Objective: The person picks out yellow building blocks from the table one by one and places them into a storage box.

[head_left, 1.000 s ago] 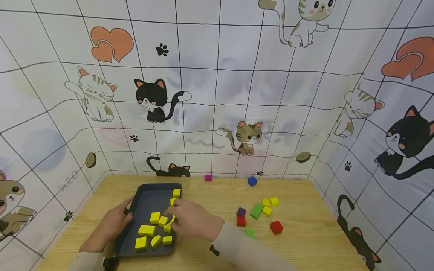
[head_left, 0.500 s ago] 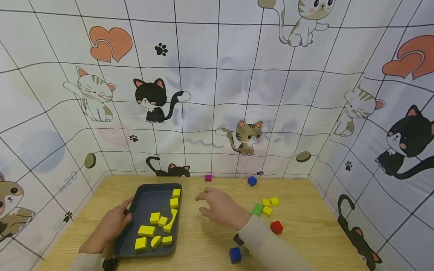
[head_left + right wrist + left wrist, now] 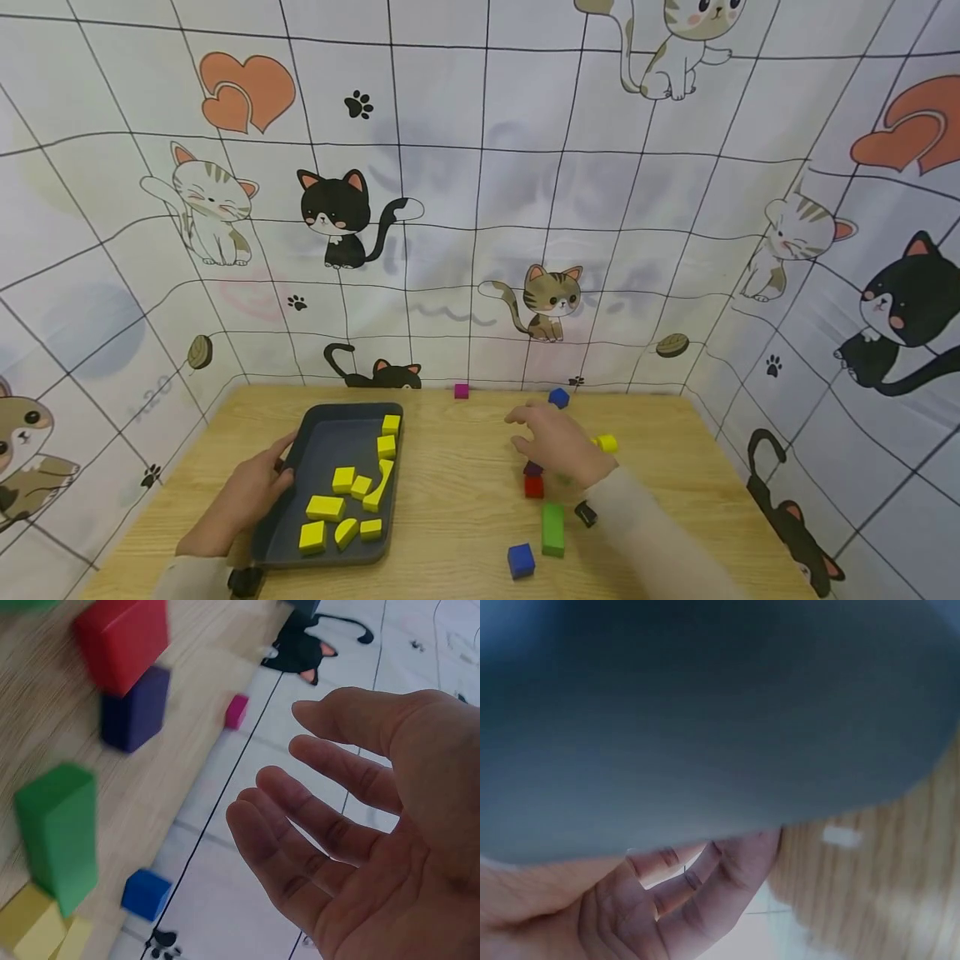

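Observation:
A dark grey tray (image 3: 330,446) with a raised rim lies on the left of the table. Several yellow blocks (image 3: 326,507) are in it, mostly along its right side and front. My left hand (image 3: 251,493) grips the tray's left rim; the tray's wall (image 3: 705,750) fills most of the left wrist view. My right hand (image 3: 561,446) hovers above the loose blocks on the right, fingers spread and holding nothing. Beneath it are a purple block (image 3: 135,709), a red block (image 3: 533,487) and a green block (image 3: 60,832). A yellow cylinder (image 3: 606,443) shows behind the wrist.
Towards the front lie a long green block (image 3: 552,530) and a blue cube (image 3: 521,561). At the table's back edge sit a magenta cube (image 3: 461,391) and another blue block (image 3: 558,397). A cat-print cloth (image 3: 435,250) hangs around the wooden table (image 3: 450,500).
My right hand has moved from over the tray to the right, above the loose blocks, leaving a curved yellow block in the tray. My left hand has stayed on the rim.

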Motion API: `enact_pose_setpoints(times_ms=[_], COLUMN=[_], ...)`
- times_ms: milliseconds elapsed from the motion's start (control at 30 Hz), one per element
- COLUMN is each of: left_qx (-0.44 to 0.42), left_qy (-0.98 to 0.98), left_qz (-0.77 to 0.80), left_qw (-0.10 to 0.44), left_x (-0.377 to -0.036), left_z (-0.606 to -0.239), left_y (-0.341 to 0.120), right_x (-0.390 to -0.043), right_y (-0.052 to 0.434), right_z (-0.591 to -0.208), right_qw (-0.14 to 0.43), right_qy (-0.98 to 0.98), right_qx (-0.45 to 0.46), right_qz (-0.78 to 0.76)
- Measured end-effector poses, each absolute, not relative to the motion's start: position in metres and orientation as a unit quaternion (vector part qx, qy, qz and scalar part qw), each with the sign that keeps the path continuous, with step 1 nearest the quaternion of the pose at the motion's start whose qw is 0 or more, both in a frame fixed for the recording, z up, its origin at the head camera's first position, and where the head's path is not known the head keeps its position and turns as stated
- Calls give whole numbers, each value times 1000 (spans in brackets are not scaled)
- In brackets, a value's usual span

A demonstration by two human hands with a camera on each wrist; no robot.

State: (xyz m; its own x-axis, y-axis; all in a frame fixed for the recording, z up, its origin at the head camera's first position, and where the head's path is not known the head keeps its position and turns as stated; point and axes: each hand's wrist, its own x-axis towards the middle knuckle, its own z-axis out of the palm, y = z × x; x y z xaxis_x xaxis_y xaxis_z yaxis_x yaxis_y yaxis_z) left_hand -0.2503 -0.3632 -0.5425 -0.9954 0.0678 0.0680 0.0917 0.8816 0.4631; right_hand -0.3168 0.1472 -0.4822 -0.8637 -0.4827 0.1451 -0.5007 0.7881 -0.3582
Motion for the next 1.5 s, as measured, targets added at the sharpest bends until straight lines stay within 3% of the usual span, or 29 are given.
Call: enact_pose_setpoints(times_ms=[333, 767, 1100, 1500], left_qx=[-35, -41, -40, -37], left_qy=[-970, -968, -969, -969], left_qz=[-238, -246, -243, -243], left_qw=[21, 23, 25, 20], left_x=[-252, -254, -255, -254], left_z=[-541, -538, -536, -534], left_y=[-364, -365, -364, -365], right_x=[-336, -334, -329, -334], right_y=[204, 261, 269, 271], right_z=[-493, -509, -506, -507], right_qw=[-5, -20, -61, -83], right_qy=[-963, -971, -968, -970], right_qx=[183, 112, 52, 46], right_qz=[196, 210, 238, 222])
